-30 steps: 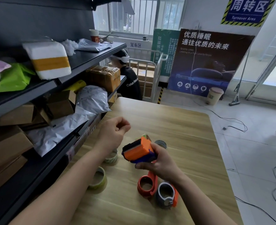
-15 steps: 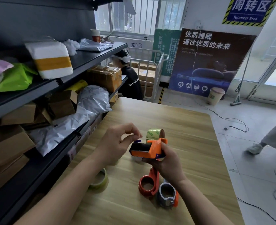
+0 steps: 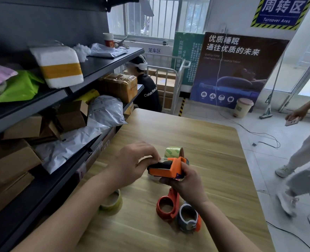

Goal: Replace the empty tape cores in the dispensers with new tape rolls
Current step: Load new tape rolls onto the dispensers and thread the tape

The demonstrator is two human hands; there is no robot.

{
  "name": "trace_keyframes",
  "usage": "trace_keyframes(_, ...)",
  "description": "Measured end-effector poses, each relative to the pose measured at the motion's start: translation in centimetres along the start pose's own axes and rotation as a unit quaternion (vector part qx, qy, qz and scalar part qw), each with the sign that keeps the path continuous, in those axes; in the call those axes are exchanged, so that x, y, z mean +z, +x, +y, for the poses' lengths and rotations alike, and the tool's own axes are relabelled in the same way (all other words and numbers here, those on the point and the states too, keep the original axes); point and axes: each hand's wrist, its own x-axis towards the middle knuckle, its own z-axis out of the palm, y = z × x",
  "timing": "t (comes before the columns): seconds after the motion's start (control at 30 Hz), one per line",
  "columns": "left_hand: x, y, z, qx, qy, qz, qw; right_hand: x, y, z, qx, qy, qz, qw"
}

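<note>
My right hand (image 3: 184, 184) grips an orange tape dispenser (image 3: 166, 168) above the wooden table (image 3: 196, 142); a greenish clear tape roll (image 3: 174, 151) is mounted on its far end. My left hand (image 3: 134, 160) pinches at the dispenser's front edge, where the tape end seems to be. On the table below lie a red dispenser (image 3: 167, 206) and a grey-and-orange dispenser (image 3: 188, 218), side by side. A yellowish tape roll (image 3: 112, 202) lies by my left forearm.
A dark shelf rack (image 3: 63, 95) full of boxes and plastic parcels runs along the table's left edge. A seated person (image 3: 146, 88) is beyond the table's far end. Another person (image 3: 303, 157) walks on the tiled floor at right, where cables lie.
The dispenser turned from tilted to level with the roll at the far end. My left hand came in from a loose fist and now pinches at the dispenser's front. A person walked in at right.
</note>
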Motion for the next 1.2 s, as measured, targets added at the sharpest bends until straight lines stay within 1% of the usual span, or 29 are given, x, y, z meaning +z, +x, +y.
trace_keyframes(0.1, 0.1, 0.2, 0.1, 0.021, 0.022, -0.01, 0.999, 0.0, 0.2, 0.2, 0.003, -0.009, -0.022, 1.0)
trace_keyframes(0.37, 0.5, 0.3, 0.3, 0.035, 0.048, 0.008, 0.998, -0.2, 0.4, 0.6, 0.01, -0.03, -0.062, 0.998)
trace_keyframes(0.6, 0.7, 0.2, 1.0, 0.068, 0.062, 0.018, 0.996, -0.6, 0.7, 0.9, 0.026, -0.031, -0.064, 0.997)
trace_keyframes(0.73, 0.5, 0.5, 0.5, 0.006, 0.026, 0.072, 0.997, -0.4, 0.7, 1.0, 0.05, -0.012, -0.065, 0.997)
trace_keyframes(0.93, -0.3, 1.6, 0.4, -0.088, -0.03, 0.143, 0.985, -0.3, 0.6, 1.0, 0.058, -0.016, -0.104, 0.993)
trace_keyframes(0.97, -0.5, 1.7, 0.4, -0.095, -0.036, 0.146, 0.984, -0.3, 0.4, 1.0, 0.062, -0.013, -0.107, 0.992)
trace_keyframes(1.1, -0.9, 2.1, 0.7, -0.101, -0.024, 0.116, 0.988, 0.2, -0.6, 1.3, 0.094, 0.045, -0.124, 0.987)
trace_keyframes(1.2, -1.0, 2.2, 0.5, -0.12, -0.022, 0.135, 0.983, 0.0, -0.7, 1.0, 0.108, 0.056, -0.134, 0.983)
